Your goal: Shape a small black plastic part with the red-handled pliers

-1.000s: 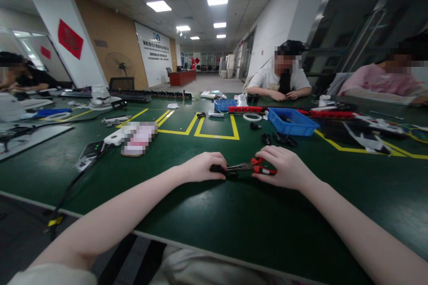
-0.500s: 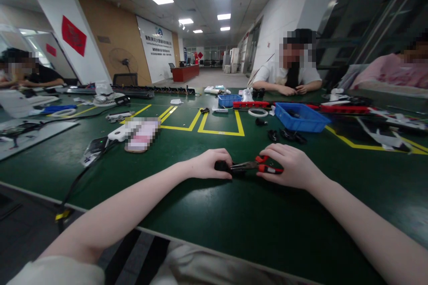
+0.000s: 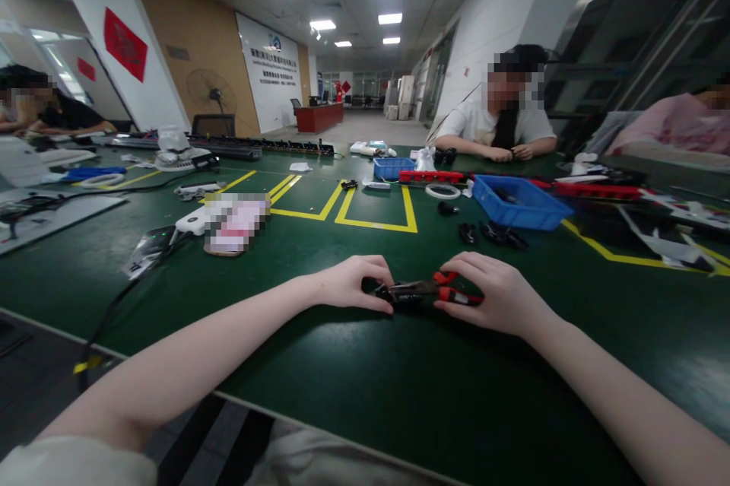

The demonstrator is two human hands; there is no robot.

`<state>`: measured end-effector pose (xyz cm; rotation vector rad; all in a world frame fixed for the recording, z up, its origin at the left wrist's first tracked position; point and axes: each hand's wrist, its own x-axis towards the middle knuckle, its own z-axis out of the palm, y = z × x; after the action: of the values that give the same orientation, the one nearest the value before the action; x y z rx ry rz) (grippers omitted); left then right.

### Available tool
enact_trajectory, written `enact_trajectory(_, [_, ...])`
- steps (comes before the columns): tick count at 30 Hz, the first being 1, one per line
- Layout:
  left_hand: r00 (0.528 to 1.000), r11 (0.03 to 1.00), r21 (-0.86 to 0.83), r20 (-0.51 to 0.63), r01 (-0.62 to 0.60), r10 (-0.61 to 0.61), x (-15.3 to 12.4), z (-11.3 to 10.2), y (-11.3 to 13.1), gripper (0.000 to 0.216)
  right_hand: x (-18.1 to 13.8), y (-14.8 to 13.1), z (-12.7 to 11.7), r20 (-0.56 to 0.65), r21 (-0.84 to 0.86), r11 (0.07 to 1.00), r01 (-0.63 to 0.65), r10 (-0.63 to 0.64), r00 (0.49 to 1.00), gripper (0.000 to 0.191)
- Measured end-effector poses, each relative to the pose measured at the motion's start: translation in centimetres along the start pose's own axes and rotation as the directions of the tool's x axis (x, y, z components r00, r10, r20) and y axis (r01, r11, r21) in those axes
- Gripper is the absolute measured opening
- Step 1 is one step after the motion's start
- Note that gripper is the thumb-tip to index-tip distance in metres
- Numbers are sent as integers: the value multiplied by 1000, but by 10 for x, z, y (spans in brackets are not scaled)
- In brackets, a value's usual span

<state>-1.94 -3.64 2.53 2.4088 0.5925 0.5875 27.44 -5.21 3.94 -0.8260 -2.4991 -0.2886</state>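
Black part: The small black part [image 3: 383, 292] sat between the thumb and forefinger of the left hand [image 3: 354, 284], at their very tips, and showed past them toward the pliers.
Left fingers: They were bent in a pinch around the part and gripped it; the exact contact was too dark to make out.
Pliers: The red-handled pliers [image 3: 459, 296] pointed left, their metal nose at the part, overlapping its near end in view; whether the nose bit on it could not be told.
Right fingers: Those of the right hand [image 3: 496, 294] were wrapped around the handles, which stood somewhat apart.
Worktop: Both hands were low over the green worktop [image 3: 342, 379], near its front edge.
Beyond the right hand: Loose black pieces [image 3: 468, 233] lay near a blue tray [image 3: 520, 204].
Beyond the left arm: A phone [image 3: 236, 226] lay beside a white device [image 3: 191, 220].
Since half a second ago: The part, which had filled the gap between left thumb and forefinger, showed more at the fingertips and along the nose; some green was visible in that gap. The right hand kept its hold, and the blue tray and loose pieces had stayed in place.
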Motion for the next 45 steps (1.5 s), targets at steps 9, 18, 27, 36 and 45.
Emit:
enact_trajectory(9, [999, 999, 26, -11, -35, 35, 1, 4, 1, 24, 0, -3, 1, -7, -43, 998, 36, -36, 999, 35])
enact_trajectory(18, [999, 1000, 23, -41, -10, 11, 0, 4, 0, 23, 1, -4, 0, 6, -56, 998, 42, -42, 999, 34])
enact_trajectory(27, [1000, 1000, -11, -13, -20, 20, -1, -2, 1, 22, 3, -3, -4, 31, -68, 998, 12, -10, 999, 32])
enact_trajectory(36, [998, 998, 41, -43, -45, 47, -2, 2, -4, 24, 3, 0, -4, 31, -83, 996, 20, -18, 999, 33])
enact_trajectory(45, [999, 994, 101, -42, -30, 35, -2, 1, -2, 25, 5, -8, -2, 9, -115, 993, 28, -27, 1000, 31])
